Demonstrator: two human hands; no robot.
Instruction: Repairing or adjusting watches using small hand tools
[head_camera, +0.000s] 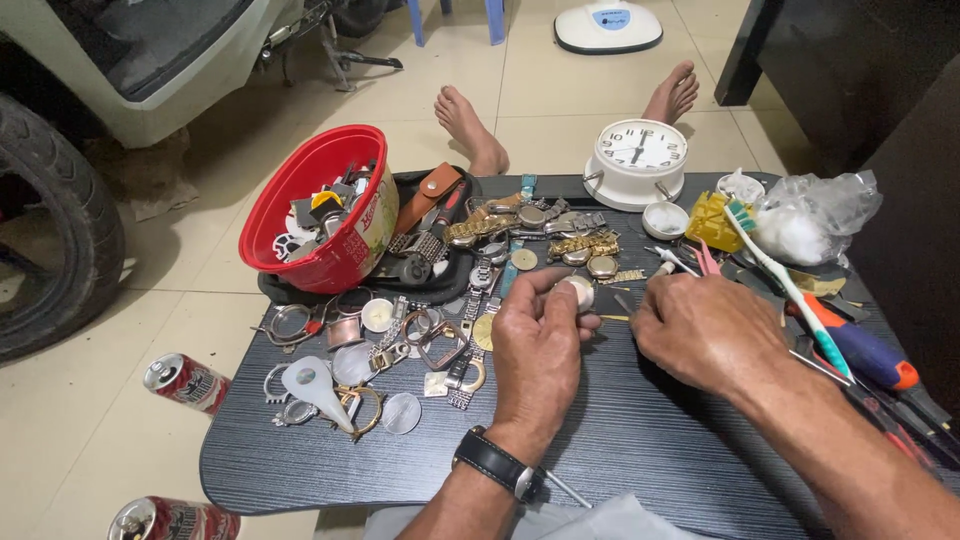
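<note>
My left hand (537, 345) is over the middle of the dark low table (620, 440), pinching a small round watch case (577, 291) between thumb and fingers; a black wristwatch is on that wrist. My right hand (705, 330) sits just to its right, fingers curled around a thin metal tool whose tip points toward the watch case. Behind the hands lie several metal watches and bands (545, 230). Loose watch rings, glasses and parts (370, 365) are scattered to the left of my left hand.
A tilted red bowl (320, 205) full of parts rests on a black tray at the back left. A white alarm clock (637, 160), a toothbrush (790, 290), screwdrivers (870, 355) and a plastic bag (815, 215) crowd the right. Two cans (185, 382) lie on the floor; a scooter tyre (50, 230) is left.
</note>
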